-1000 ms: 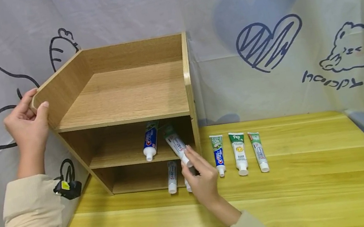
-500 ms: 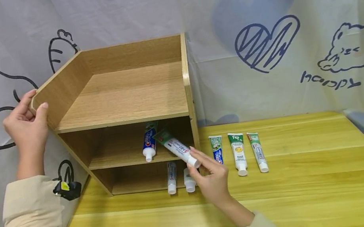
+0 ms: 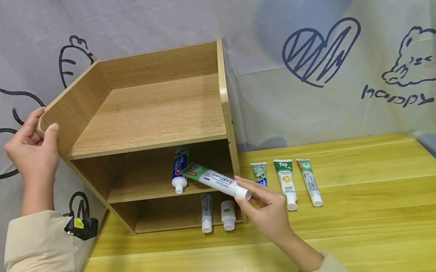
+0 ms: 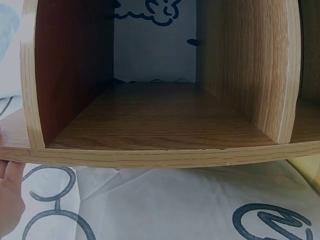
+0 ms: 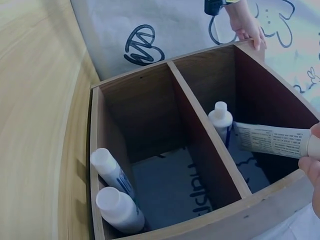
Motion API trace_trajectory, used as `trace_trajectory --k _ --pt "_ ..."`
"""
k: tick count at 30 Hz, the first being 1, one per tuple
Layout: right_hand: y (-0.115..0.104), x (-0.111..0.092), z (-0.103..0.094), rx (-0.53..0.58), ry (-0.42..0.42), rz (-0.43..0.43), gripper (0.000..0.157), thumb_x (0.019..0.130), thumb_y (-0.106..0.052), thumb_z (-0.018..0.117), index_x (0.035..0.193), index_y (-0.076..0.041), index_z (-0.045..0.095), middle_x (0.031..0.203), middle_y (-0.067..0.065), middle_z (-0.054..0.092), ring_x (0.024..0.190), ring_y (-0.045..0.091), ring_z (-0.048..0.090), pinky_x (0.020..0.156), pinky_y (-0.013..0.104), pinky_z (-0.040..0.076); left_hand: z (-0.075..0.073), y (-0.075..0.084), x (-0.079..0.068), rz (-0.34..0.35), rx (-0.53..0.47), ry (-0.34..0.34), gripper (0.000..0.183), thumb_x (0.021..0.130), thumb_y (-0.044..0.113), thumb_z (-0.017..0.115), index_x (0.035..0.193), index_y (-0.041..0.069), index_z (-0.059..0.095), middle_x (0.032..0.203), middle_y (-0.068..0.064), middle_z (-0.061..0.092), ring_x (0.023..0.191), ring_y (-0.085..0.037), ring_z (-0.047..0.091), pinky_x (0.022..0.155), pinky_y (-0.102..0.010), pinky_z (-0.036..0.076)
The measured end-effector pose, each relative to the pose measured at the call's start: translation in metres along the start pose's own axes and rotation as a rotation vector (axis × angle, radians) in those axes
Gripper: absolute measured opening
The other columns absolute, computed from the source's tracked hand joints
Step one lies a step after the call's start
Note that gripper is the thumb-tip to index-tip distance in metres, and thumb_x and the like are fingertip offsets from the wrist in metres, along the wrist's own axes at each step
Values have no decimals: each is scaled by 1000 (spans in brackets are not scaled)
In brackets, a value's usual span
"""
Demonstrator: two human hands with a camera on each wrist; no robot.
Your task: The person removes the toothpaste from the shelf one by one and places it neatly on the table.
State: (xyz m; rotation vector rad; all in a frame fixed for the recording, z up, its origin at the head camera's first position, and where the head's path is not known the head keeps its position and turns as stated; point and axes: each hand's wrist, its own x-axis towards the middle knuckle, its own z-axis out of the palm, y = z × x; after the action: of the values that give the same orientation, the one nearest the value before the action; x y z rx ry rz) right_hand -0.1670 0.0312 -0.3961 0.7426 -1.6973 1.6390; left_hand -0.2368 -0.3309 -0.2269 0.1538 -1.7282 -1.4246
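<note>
My left hand (image 3: 34,150) grips the upper front corner of the wooden shelf's (image 3: 146,121) left side panel. My right hand (image 3: 268,207) pinches a white and green toothpaste tube (image 3: 219,181) at its white cap. The tube slants in front of the middle compartment, its green tail up and to the left beside a blue toothpaste tube (image 3: 179,167). That blue tube lies on the middle shelf, cap toward me. In the bottom compartment lie a slim white toothpaste tube (image 3: 206,212) and a wider white tube (image 3: 228,213), their caps jutting over the front edge.
Right of the shelf, a green and blue toothpaste tube (image 3: 259,172), partly hidden by my right hand, a green and white one (image 3: 287,182) and a slimmer one (image 3: 310,183) lie in a row on the yellow wooden table (image 3: 377,205). A black cabled device (image 3: 81,225) is at the left.
My right hand has moved right with the toothpaste tube, which has swung from steep to flatter and shows more in front of the compartment. My left hand stays on the panel.
</note>
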Motion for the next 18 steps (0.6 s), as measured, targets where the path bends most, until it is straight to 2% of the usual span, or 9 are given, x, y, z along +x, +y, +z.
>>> trace_trajectory --k 5,8,12,15,18 --pt "-4 0 -8 99 -43 32 32 70 20 64 102 18 61 106 34 59 100 4 63 66 21 56 0 1 0 -10 -1 2 33 81 0 62 112 10 68 82 17 67 67 9 61 57 -3 47" --pt "-5 0 -13 150 -73 34 33 70 22 63 103 20 59 106 37 57 95 4 64 65 18 55 0 0 -1 -17 -3 0 33 81 0 62 112 10 68 78 19 66 66 9 61 57 -3 47" --pt "-5 1 -20 200 -128 45 32 72 21 62 104 21 58 106 37 57 94 6 64 66 20 56 -1 -2 -2 -7 -14 3 33 80 -1 61 111 9 68 74 21 64 64 9 61 56 -3 47" --pt "-5 4 -27 245 -174 47 31 74 21 60 106 21 58 112 25 62 95 7 65 67 21 56 -1 -1 -1 9 -18 6 33 80 -2 61 110 9 68 73 21 64 63 8 60 55 -3 46" --pt "-5 9 -37 257 -211 61 31 74 21 59 105 22 57 114 4 65 83 3 64 58 14 53 0 0 -1 17 -24 1 33 80 -2 61 110 9 68 74 20 64 64 8 61 56 -3 47"
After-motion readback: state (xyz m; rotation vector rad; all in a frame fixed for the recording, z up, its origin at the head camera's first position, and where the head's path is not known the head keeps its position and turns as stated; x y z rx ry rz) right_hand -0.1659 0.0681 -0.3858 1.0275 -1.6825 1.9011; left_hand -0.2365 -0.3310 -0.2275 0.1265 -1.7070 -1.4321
